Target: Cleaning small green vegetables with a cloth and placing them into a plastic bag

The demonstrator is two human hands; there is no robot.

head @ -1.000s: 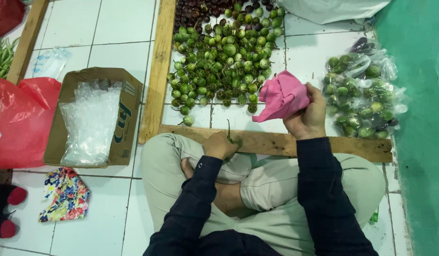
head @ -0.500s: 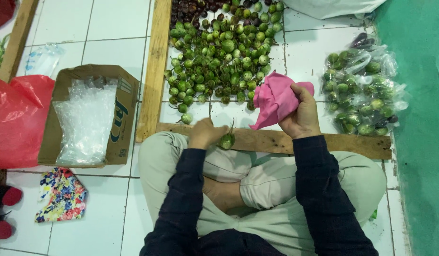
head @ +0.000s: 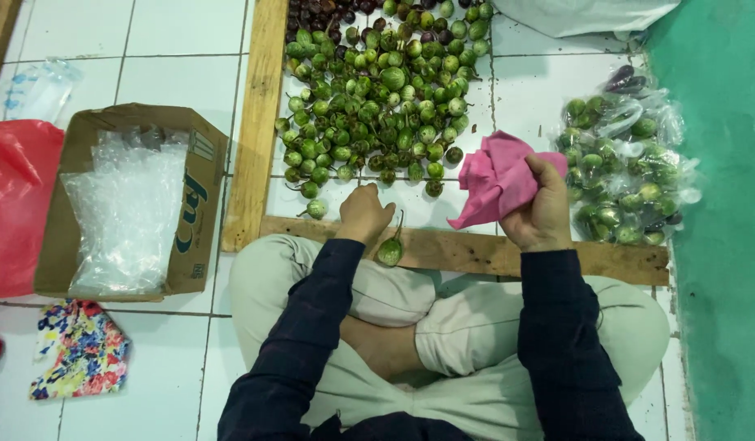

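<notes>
We sit cross-legged on the white tiled floor (head: 173,49), looking down at our own two hands. Our left hand (head: 364,214) rests on the rough wooden plank (head: 475,253) that runs across in front of our knees, and its fingers are closed on a small round green eggplant with a thin curved stem (head: 390,250), which hangs just below the hand against the plank's near edge. Our right hand (head: 545,208) is raised a little above the plank, fingers clamped on a crumpled pink cloth (head: 496,178) that bunches up to the left of the hand.

Beyond the plank lies a wide heap of small green round eggplants (head: 377,106), spread on the tiles, with darker purple ones at the far edge. One loose green eggplant (head: 316,209) lies just beside our left hand. A second long wooden plank (head: 257,114) borders the heap on its left.

To the right of the cloth sit clear plastic bags filled with green eggplants (head: 626,175), next to a green surface (head: 720,245). On the left stand an open brown cardboard box holding clear plastic bags (head: 128,204), a red plastic bag (head: 18,204) and a multicoloured patterned cloth (head: 79,347).
</notes>
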